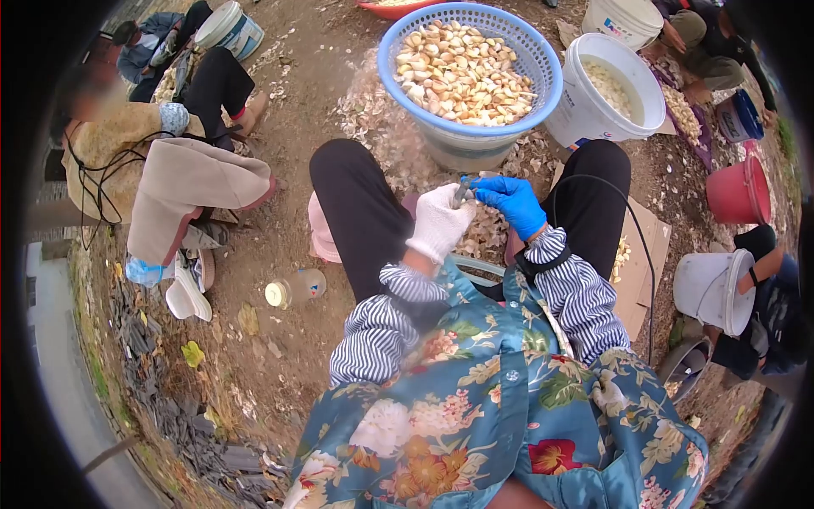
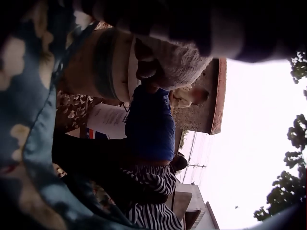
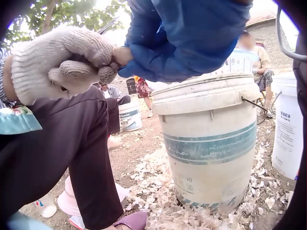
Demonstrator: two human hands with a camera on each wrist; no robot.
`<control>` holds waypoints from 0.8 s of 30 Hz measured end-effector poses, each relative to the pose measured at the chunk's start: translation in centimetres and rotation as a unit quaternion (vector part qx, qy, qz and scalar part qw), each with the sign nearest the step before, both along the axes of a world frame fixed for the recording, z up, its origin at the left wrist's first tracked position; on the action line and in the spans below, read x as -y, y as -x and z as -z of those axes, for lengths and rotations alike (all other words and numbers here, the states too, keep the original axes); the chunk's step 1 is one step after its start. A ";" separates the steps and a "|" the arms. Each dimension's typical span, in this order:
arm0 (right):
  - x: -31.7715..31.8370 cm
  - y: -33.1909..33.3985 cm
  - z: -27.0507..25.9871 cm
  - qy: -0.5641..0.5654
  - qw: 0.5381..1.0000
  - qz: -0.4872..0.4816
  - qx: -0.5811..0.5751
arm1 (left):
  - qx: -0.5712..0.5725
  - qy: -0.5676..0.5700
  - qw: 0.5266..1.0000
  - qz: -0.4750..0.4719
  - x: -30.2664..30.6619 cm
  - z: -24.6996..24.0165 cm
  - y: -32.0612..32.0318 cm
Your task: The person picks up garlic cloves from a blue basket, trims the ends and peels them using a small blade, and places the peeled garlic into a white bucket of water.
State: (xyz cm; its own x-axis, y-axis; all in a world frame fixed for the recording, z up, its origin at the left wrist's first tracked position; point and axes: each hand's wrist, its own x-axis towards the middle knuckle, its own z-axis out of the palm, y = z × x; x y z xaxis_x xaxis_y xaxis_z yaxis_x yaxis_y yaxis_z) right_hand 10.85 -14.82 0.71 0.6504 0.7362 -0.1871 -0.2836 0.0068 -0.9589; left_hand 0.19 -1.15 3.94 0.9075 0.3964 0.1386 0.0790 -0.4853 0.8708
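Observation:
My left hand point(image 1: 443, 222), in a white knit glove with dirty grey fingertips, meets my right hand point(image 1: 515, 204), in a blue glove, above my lap. In the right wrist view a pale tan piece like a garlic clove point(image 3: 122, 55) shows where the gloves meet, at the curled left fingertips. A thin dark blade point(image 3: 109, 26) slants out from the blue glove, behind the white one; its handle is hidden. Ahead of my knees a blue colander point(image 1: 543, 95) full of garlic cloves point(image 1: 462, 72) sits on a white bucket point(image 3: 208, 143).
A white bucket point(image 1: 653, 106) with cloves in liquid stands right of the colander. Papery skins point(image 3: 163, 191) litter the ground. Cardboard point(image 1: 649, 242) lies by my right leg, a jar point(image 1: 297, 288) at left. People with buckets sit on both sides; a red bucket point(image 1: 738, 191) stands right.

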 end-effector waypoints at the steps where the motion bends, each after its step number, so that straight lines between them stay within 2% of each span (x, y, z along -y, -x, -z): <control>1: 0.0 0.1 -0.3 -0.005 1.000 -0.004 0.008 | 0.005 0.054 0.999 -0.005 0.0 0.7 0.1; 2: 0.0 0.2 -0.7 -0.010 1.000 -0.006 0.017 | 0.011 0.107 0.994 -0.009 -0.1 1.3 0.1; 3: -0.1 0.3 -1.3 -0.018 1.000 0.007 0.000 | -0.013 0.210 0.977 -0.024 -0.1 0.7 0.1; 5: -0.3 0.5 -2.2 -0.034 0.998 0.032 -0.033 | -0.060 0.409 0.909 -0.054 -0.1 -0.6 0.1; 8: -0.6 0.1 0.2 -0.014 0.988 0.038 -0.152 | -0.077 0.479 0.870 -0.089 -0.2 -1.0 -0.2; 11: -0.2 -0.1 1.2 0.062 0.980 0.035 -0.188 | -0.075 0.450 0.885 -0.097 0.3 -1.5 -0.1; 14: -0.2 0.0 0.8 0.048 0.977 0.070 -0.195 | -0.032 0.341 0.935 -0.088 0.8 0.2 -0.4; 17: -0.5 0.6 0.0 0.039 0.991 0.040 -0.122 | 0.014 0.253 0.965 -0.073 0.9 1.5 -0.6; 20: -0.3 0.4 -1.1 0.049 0.994 0.010 -0.100 | -0.060 0.481 0.865 -0.132 0.0 -0.8 -0.1; 22: -0.4 0.4 -0.5 0.033 0.990 0.005 -0.140 | -0.035 0.528 0.824 -0.203 -1.4 1.4 -0.3; 24: -0.2 0.4 -0.5 0.011 0.986 -0.006 -0.164 | -0.052 0.509 0.826 -0.237 -2.1 1.8 -0.4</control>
